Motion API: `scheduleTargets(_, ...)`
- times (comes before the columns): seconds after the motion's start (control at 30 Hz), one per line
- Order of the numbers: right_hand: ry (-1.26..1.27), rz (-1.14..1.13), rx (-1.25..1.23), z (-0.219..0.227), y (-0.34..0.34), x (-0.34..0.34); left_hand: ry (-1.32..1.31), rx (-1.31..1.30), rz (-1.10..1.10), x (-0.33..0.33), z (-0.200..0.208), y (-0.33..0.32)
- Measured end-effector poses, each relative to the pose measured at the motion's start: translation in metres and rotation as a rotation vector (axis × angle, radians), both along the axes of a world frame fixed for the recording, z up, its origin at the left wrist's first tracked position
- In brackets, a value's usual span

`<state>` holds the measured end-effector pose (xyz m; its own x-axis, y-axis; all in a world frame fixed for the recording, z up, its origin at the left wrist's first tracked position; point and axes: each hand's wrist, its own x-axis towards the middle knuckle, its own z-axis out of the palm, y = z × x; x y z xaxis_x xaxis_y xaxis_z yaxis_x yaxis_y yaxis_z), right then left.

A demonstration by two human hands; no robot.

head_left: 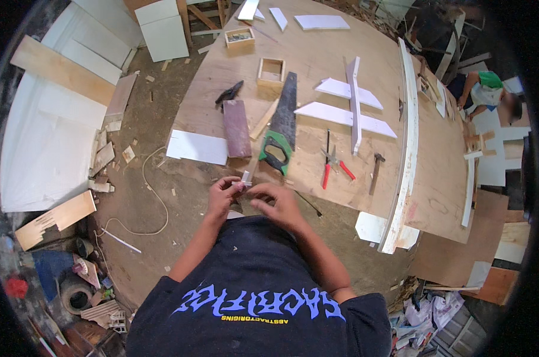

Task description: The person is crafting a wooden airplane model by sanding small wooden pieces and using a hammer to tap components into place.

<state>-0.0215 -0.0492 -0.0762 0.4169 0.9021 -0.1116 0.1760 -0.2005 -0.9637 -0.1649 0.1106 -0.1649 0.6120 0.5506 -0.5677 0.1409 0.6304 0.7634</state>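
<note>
My left hand [223,199] is closed, its fingertips pinching a small white piece [246,177] at the near edge of the table. Just right of that piece is my right hand [279,205], fingers curved and thumb apart, with nothing visible in it. A handsaw [276,152] with a green and black handle lies on the table right ahead of my hands. Left of the saw are a reddish-brown block [237,128] and a white board [197,147]. To its right lie red-handled pliers [335,164], a slim dark tool beside them, and a hammer [376,172].
White slats crossed by an upright strip [354,107] lie farther right. Two small wooden boxes [271,71] [240,38] and a black tool [229,93] are toward the back. A long white bar [407,143] runs along the table's right. Another person [483,92] works far right; a cord [156,223] crosses the floor.
</note>
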Motion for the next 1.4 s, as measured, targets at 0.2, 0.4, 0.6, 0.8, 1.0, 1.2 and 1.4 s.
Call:
scheduleTargets(0.2,0.439,0.803,0.292,0.083,0.082,-0.047,0.0,0.088,-0.096,-0.025,-0.018,0.106)
scheduleTargets(0.4,-0.249,0.157,-0.277,-0.015,0.085,-0.029,0.065,0.036,-0.18,-0.009,-0.012,0.141)
scheduleTargets(0.6,-0.262,-0.212,-0.307,-0.058,0.102,0.048,0.072,-0.021,-0.172,0.052,-0.017,0.144)
scheduleTargets(0.8,-0.314,-0.503,-0.277,-0.106,0.175,0.184,0.075,-0.041,-0.17,0.139,-0.015,0.168)
scheduleTargets(1.0,-0.699,-0.511,-0.187,-0.134,0.257,0.314,0.103,-0.004,-0.101,0.198,-0.022,0.191)
scheduleTargets(1.2,-0.925,-0.225,-0.5,-0.16,0.291,0.352,0.156,-0.023,-0.051,0.208,-0.028,0.196)
scheduleTargets(1.4,-0.969,-0.28,-0.397,-0.169,0.287,0.356,0.098,-0.083,-0.022,0.21,-0.017,0.187)
